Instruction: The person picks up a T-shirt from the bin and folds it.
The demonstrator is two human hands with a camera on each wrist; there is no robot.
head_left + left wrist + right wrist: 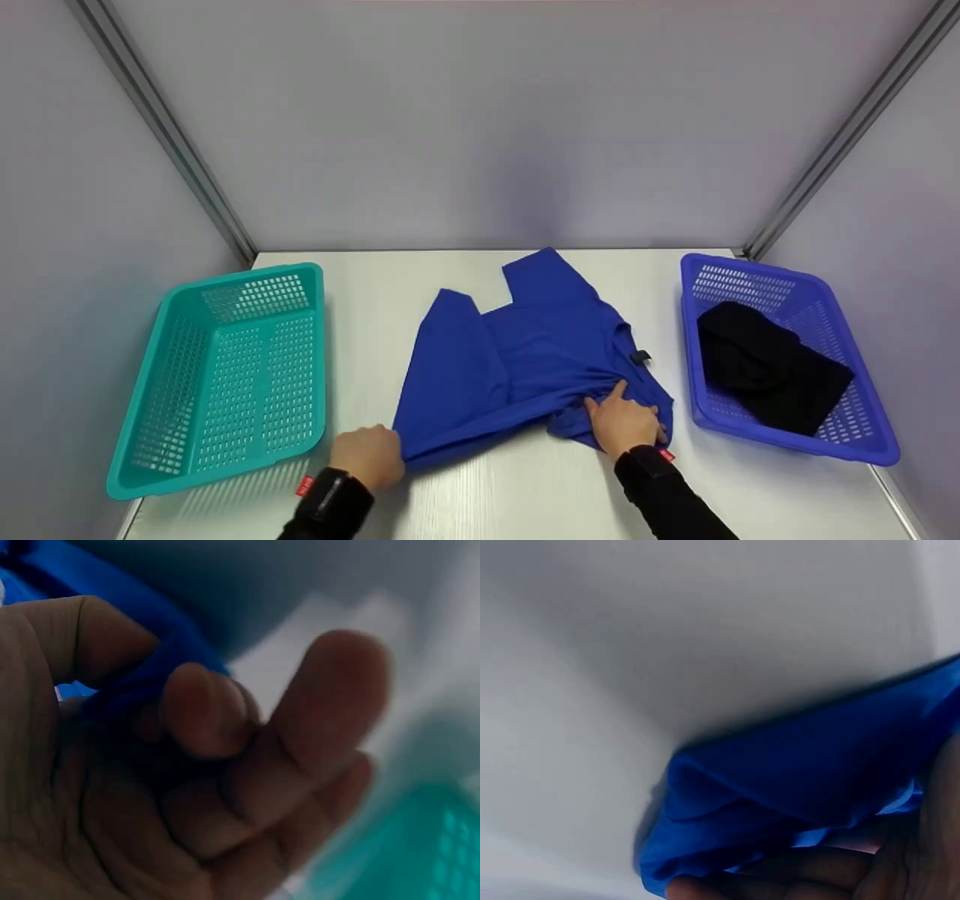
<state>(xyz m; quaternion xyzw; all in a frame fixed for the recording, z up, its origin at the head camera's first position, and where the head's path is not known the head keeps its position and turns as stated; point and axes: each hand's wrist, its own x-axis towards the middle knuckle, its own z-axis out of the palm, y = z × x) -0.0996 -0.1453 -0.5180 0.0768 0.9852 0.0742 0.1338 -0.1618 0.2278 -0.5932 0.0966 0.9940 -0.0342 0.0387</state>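
A blue T-shirt (540, 337) lies partly folded and wrinkled on the white table, a small black label (640, 357) showing at its neckline on the right. My left hand (369, 456) grips the shirt's lower left corner. In the left wrist view, blue cloth (161, 664) is pinched between the thumb and curled fingers. Near the neckline, my right hand (624, 426) holds gathered fabric, with folds running from its fingertips toward the left hand. The right wrist view shows a draped part of the shirt (780, 772) beside the fingers, some of which the cloth hides.
To the left is a green plastic basket (319, 360) with nothing in it. A blue-purple basket (795, 442) on the right contains folded black cloth (772, 367). Grey panels (495, 127) enclose the white table (480, 495) at the back and sides.
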